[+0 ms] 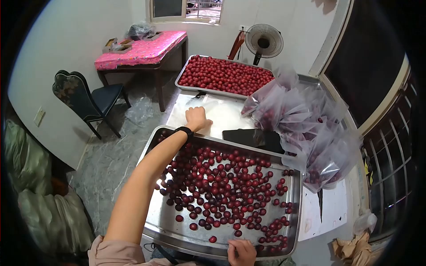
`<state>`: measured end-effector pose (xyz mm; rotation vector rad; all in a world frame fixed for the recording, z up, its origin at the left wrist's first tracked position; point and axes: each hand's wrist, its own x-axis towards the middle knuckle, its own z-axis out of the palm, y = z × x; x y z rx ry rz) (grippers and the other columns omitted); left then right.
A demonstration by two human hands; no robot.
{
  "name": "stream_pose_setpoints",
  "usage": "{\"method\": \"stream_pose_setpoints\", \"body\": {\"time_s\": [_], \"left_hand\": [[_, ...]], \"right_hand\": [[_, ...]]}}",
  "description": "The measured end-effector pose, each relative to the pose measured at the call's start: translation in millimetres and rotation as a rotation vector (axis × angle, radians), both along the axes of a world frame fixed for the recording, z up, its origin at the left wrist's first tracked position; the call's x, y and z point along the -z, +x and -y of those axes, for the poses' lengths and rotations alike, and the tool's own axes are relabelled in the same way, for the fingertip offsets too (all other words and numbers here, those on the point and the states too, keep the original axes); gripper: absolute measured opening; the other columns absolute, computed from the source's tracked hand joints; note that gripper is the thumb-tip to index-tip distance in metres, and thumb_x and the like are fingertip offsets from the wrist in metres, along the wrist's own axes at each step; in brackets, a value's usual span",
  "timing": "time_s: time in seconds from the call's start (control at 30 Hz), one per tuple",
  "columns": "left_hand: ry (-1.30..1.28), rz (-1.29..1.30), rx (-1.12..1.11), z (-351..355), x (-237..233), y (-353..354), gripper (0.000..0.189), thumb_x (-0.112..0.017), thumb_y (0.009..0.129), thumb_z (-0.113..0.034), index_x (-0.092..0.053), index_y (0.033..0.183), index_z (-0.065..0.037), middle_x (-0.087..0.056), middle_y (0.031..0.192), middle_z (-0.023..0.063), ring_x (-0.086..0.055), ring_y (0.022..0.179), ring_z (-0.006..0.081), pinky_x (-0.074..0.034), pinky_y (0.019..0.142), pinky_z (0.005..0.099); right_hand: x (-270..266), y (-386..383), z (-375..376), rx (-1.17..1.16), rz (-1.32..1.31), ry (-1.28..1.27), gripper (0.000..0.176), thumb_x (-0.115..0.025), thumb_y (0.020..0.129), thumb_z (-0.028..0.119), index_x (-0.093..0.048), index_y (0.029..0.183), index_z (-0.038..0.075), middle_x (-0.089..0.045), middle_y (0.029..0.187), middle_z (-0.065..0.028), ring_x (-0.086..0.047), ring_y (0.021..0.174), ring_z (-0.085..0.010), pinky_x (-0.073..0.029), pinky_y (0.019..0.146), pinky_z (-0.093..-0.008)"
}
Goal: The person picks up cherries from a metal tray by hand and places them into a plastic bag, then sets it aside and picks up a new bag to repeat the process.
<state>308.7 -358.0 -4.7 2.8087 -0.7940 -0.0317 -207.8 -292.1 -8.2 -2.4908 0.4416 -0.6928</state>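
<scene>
My left hand [196, 119] reaches past the near steel tray [165, 224] and rests fingers-down on a stack of clear plastic bags [222, 113] on the table. A black band sits on that wrist. My right hand [242, 252] lies on the tray's near rim, fingers curled by a few dark red fruits [222, 186]; whether it holds one I cannot tell. Many such fruits are scattered across the tray.
A second tray [224, 74] full of red fruits stands farther back. Filled clear bags [306, 133] pile up at the right. A black flat object [253, 138] lies behind the near tray. A fan [264, 42], pink-covered table [144, 51] and chair [88, 99] stand beyond.
</scene>
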Motion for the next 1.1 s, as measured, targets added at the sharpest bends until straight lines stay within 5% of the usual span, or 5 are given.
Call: {"method": "stream_pose_setpoints", "body": {"time_s": [0.2,0.43,0.5,0.67,1.1], "left_hand": [[-0.133,0.079,0.045,4,27,19,0.033,-0.076,0.074,-0.023,-0.073,0.100,-0.003,-0.069,0.110,0.0194,-0.067,0.105,0.0338,-0.052,0.085,0.0423],[-0.695,-0.001,-0.153,4,19,24,0.080,-0.086,0.068,-0.016,-0.050,0.136,0.006,-0.067,0.107,0.0215,-0.068,0.094,0.0313,-0.055,0.086,0.0407],[-0.825,-0.527,-0.227,2,14,30,0.082,-0.085,0.070,-0.017,-0.048,0.138,0.009,-0.070,0.102,0.0184,-0.070,0.080,0.0237,-0.058,0.070,0.0341],[-0.855,-0.503,-0.061,-5,-17,10,0.024,-0.071,0.084,-0.017,-0.077,0.106,-0.008,-0.075,0.090,0.0079,-0.070,0.074,0.0153,-0.058,0.063,0.0298],[-0.963,-0.085,0.172,12,-65,-43,0.020,-0.069,0.085,-0.019,-0.078,0.099,-0.008,-0.076,0.091,0.0118,-0.073,0.086,0.0244,-0.055,0.081,0.0342]], "right_hand": [[-1,1,1,0.000,0.006,0.009,0.018,-0.069,0.084,0.005,-0.067,0.102,0.006,-0.067,0.097,-0.0127,-0.065,0.087,-0.0338,-0.051,0.072,-0.0412],[1,1,1,0.000,0.035,-0.063,0.017,-0.069,0.083,0.004,-0.067,0.100,0.005,-0.067,0.094,-0.0130,-0.064,0.084,-0.0343,-0.051,0.070,-0.0423],[-1,2,0,0.006,0.026,-0.029,0.016,-0.068,0.084,0.005,-0.067,0.100,0.005,-0.067,0.093,-0.0127,-0.064,0.084,-0.0341,-0.051,0.070,-0.0422],[-10,3,-1,0.026,-0.040,0.014,0.012,-0.065,0.086,0.006,-0.068,0.097,0.005,-0.067,0.093,-0.0120,-0.064,0.083,-0.0335,-0.051,0.070,-0.0419],[-13,4,-3,0.040,0.098,0.013,0.010,-0.065,0.084,0.001,-0.068,0.094,0.002,-0.067,0.090,-0.0143,-0.065,0.082,-0.0343,-0.053,0.072,-0.0397]]}}
